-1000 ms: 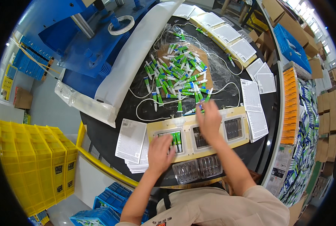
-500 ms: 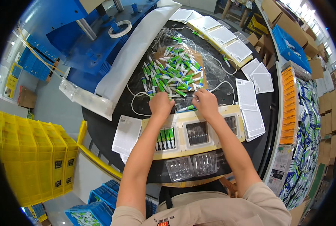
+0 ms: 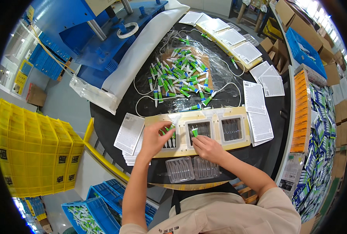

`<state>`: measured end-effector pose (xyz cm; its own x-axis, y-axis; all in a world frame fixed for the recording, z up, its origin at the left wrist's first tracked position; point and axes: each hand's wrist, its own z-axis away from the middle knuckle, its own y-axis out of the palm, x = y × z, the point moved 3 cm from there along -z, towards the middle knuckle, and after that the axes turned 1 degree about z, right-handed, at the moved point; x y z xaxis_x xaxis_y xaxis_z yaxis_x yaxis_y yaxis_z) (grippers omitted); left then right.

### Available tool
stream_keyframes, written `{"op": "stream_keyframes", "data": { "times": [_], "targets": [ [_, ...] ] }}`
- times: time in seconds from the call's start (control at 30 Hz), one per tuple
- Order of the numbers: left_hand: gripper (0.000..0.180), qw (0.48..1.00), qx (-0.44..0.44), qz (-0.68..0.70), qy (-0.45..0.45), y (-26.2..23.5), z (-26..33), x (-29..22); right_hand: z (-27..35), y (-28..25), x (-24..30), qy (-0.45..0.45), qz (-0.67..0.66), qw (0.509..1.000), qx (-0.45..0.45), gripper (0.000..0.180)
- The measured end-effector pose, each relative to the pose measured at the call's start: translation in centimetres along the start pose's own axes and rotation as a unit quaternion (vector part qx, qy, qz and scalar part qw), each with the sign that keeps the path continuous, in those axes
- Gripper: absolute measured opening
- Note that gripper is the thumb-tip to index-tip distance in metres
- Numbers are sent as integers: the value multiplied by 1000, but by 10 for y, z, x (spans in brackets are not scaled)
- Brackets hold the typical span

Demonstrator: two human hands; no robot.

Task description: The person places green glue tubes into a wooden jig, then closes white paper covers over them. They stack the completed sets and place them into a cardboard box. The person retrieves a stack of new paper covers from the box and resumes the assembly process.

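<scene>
Both hands work over a cream-coloured fixture (image 3: 236, 146) with three clear plastic blister trays set in it. My left hand (image 3: 155, 137) is at the left tray (image 3: 176, 146), thumb and fingers closed round a small green-and-white tube (image 3: 168, 127) among several others lying there. Pinched in my right hand (image 3: 207, 149) is another small tube (image 3: 195, 132), its white nozzle pointing away from me over the middle tray (image 3: 206, 129). The right tray (image 3: 231, 129) holds no tubes. Beyond the fixture lies a heap of loose tubes (image 3: 181, 74).
White printed cards (image 3: 128, 132) are stacked left of the fixture, and more cards (image 3: 255, 97) to its right. Two clear blisters (image 3: 180, 170) lie in front. A second fixture (image 3: 224, 41) stands at the far right. A blue press (image 3: 84, 50) rises at the far left. Yellow crates (image 3: 37, 152) stand left.
Both hands have come back from the near edge of the heap to the fixture. The left is now at the left tray; the right has brought a small tube over the middle tray.
</scene>
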<state>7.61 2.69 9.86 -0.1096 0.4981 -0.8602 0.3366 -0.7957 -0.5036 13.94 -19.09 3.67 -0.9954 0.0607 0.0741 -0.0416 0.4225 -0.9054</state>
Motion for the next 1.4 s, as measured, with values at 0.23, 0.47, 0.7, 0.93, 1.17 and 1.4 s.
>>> {"op": "stream_keyframes", "data": {
  "times": [0.23,0.47,0.7,0.93,1.17,1.4],
  "targets": [
    [28,998,6,56,4,30,36,-9,-5,-28,-28,181,-89,971,-128,31],
    [38,992,-24,-42,115,43,61,-14,4,-9,-4,338,-82,937,-37,24],
    [34,905,-1,-283,317,75,44,-1,4,6,-9,317,-120,934,-112,18],
    [34,897,33,-352,264,93,35,17,2,-27,-58,353,-58,921,-154,19],
    [28,940,-30,-270,206,68,-14,25,-36,13,-184,226,5,969,100,23],
    [14,912,31,-392,116,42,-142,75,-37,-37,-181,239,-65,968,-36,22]
  ]
}}
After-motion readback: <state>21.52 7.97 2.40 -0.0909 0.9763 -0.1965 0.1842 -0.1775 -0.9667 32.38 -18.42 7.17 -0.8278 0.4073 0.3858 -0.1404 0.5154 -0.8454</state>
